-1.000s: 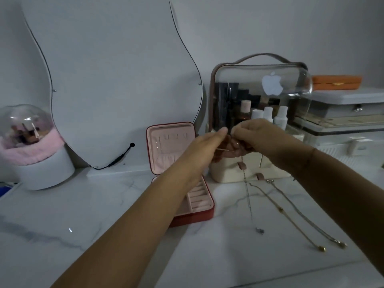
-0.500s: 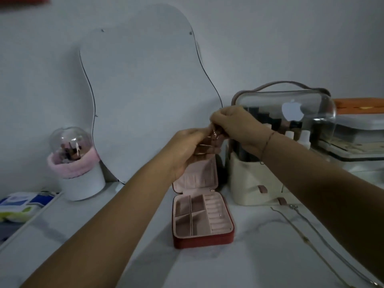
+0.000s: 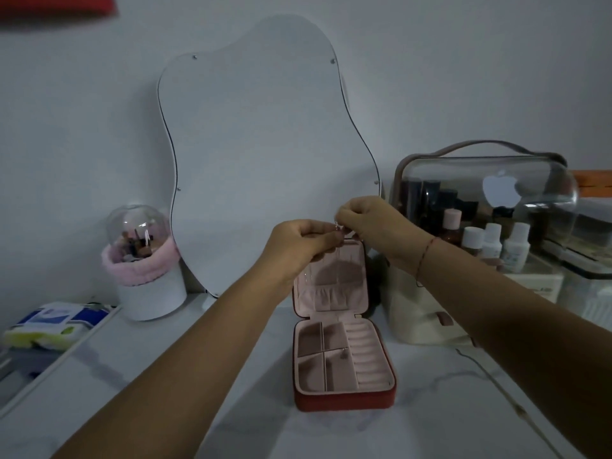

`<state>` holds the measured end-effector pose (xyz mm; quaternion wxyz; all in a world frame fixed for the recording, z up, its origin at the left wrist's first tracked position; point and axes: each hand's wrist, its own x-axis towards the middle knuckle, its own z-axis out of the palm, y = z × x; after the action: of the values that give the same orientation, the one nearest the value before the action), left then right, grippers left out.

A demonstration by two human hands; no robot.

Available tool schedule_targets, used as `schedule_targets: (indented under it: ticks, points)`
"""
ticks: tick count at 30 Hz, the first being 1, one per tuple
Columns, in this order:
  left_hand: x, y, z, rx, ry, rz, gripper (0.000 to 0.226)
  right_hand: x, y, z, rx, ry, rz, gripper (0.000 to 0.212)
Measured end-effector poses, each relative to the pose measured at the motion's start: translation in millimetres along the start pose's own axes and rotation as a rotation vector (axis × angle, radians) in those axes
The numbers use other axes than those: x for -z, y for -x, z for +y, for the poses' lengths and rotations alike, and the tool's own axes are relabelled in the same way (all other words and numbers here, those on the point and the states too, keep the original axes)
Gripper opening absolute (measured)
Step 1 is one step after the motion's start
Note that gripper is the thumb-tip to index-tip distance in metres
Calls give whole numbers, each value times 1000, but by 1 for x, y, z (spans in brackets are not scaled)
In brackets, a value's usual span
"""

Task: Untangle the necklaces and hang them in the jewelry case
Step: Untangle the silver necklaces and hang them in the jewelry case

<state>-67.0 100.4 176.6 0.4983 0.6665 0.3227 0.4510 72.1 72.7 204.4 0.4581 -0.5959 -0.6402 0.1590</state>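
A red jewelry case (image 3: pixel 344 397) with pink lining stands open on the marble counter, its lid upright. Both hands meet at the lid's top edge. My left hand (image 3: pixel 299 241) and my right hand (image 3: pixel 367 223) each pinch an end of a thin silver necklace (image 3: pixel 337 226) between them. Its chain hangs down in front of the lid, with a small pendant (image 3: pixel 343 352) dangling over the tray compartments. Another chain (image 3: pixel 503 390) lies on the counter at the right, partly hidden by my right forearm.
A wavy mirror (image 3: pixel 265 144) leans on the wall behind the case. To the right stands a clear-lidded cosmetics box (image 3: pixel 483 207) with bottles. A domed brush holder (image 3: pixel 142 260) is at the left, with a tissue pack (image 3: pixel 49 323) beside it.
Both hands carried the silver necklace left from the cosmetics box to the case lid. The view swung left and up, centring the case; the chains on the counter slid to the right edge.
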Motion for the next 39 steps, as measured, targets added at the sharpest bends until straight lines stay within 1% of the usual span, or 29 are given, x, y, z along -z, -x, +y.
schedule_targets:
  ticks: [4,7,9,12,14,17,19,21,23,27,29,31,33,35,37,39]
  points:
    - [0,-1,-3,-13,-35,10,9,-4,-1,3,-6,-2,-35,22]
    - [3,-4,-7,31,-62,14,7,-4,1,8,-40,-5,-21,23]
    - [8,-7,-9,95,-63,-19,8,-5,3,12,-95,-121,-2,27]
    - [15,-12,-17,183,26,-37,13,-10,3,23,-227,-432,-33,24]
    - [16,-17,-26,221,94,-16,14,-17,0,32,-295,-477,-58,23]
    - [12,-27,-42,231,99,55,15,-29,-4,48,-340,-410,-95,29]
    - [7,-36,-57,186,-24,138,14,-38,-7,60,-296,-277,-81,32]
    - [2,-46,-73,98,-143,230,13,-49,-13,72,-237,-127,7,34]
    - [-2,-54,-90,9,-201,316,12,-61,-21,87,-200,-51,113,35]
    - [-13,-67,-119,-52,-282,532,15,-82,-34,105,-183,-61,317,24]
    - [-20,-72,-128,-55,-297,646,15,-90,-36,109,-169,-63,398,27]
    - [-25,-75,-131,-67,-325,721,17,-97,-40,113,-166,-44,454,31]
    - [-29,-76,-133,-67,-389,753,18,-102,-43,115,-172,32,469,25]
    - [-30,-74,-137,-54,-473,746,17,-107,-43,121,-180,122,468,18]
    - [-29,-66,-143,-43,-558,706,15,-110,-38,127,-175,192,441,16]
    - [-28,-56,-149,-36,-623,642,16,-111,-27,131,-159,215,375,15]
